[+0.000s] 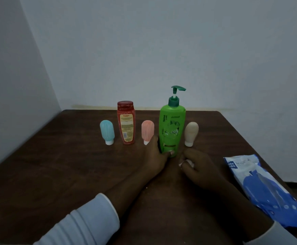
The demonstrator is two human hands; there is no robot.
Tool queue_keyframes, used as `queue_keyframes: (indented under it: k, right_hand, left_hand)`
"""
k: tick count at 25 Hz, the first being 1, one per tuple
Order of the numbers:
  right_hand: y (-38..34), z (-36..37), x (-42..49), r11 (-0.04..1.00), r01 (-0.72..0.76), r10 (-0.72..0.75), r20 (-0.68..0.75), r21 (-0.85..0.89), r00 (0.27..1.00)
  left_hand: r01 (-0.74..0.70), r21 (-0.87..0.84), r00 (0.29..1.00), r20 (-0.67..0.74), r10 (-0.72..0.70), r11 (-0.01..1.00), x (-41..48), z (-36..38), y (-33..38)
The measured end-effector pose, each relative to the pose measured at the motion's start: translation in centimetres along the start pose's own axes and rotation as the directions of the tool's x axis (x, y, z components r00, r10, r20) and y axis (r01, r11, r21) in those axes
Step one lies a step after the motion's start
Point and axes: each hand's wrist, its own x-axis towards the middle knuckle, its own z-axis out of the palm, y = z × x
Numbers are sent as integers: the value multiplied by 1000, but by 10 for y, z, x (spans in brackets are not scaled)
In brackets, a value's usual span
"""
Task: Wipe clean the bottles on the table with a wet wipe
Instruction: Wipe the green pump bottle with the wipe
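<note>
We judge the step in hand to be wiping the green pump bottle (171, 128). Our left hand (155, 156) grips it low down, fingers curled round its base from the left with the thumb across the front. Our right hand (197, 165) is closed on a bunched white wet wipe (186, 163), of which only a small part shows between the fingers.

To do this well, we should brace the base firmly. The bottle is tall and its pump likely makes it top-heavy. We should open the wipe out a little so more of it meets the plastic, then work down from the collar and round the body.

The pink travel bottle (147, 131) and the beige travel bottle (191, 132) stand just beside it, so a wide stroke could tip them.

The bottle stands in the row toward the far edge of the table (55, 165), in our left hand's grip. The wipe hand is just beside its foot, on the right, not yet touching it as far as we can tell.
</note>
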Motion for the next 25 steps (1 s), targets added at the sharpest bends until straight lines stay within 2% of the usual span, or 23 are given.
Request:
queue_keyframes:
  k: [5,15,25]
  right_hand:
    - [7,7,4,994,-83,87,-56,68,995]
    - [11,11,6,990,-80,84,-25,113,996]
    - [10,10,5,986,-118,119,-6,117,993]
  left_hand:
    - [24,20,999,-30,-23,1000,22,22,0]
    - [17,82,995,-100,-8,997,39,37,-5]
    - [43,52,997,-64,-40,998,42,36,-4]
